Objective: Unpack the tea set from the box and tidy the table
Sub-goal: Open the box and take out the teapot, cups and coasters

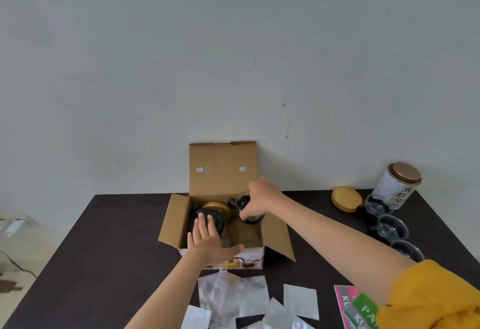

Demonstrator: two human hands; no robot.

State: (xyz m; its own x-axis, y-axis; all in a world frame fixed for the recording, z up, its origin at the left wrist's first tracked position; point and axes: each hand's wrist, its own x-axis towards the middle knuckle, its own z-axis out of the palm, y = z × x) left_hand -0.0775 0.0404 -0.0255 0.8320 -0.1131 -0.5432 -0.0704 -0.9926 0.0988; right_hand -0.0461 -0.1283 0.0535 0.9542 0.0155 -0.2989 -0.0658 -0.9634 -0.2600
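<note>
An open cardboard box (222, 173) stands at the far middle of the dark table (109, 238), its lid flap upright against the wall. Inside lie a black-lidded glass teapot (207, 218) and a tan bamboo lid (219, 208) behind it. My left hand (207, 240) rests flat with straight fingers on the teapot lid and the box's front edge. My right hand (259, 199) grips a small glass cup (249, 209) with dark contents at the box's right side, just above the rim.
Three clear glass cups (389, 227) stand in a row at the right, beside a bamboo coaster (346, 199) and a white tea tin (397, 186). Several clear plastic bags (246, 300) and a pink-green card (355, 308) lie near the front edge.
</note>
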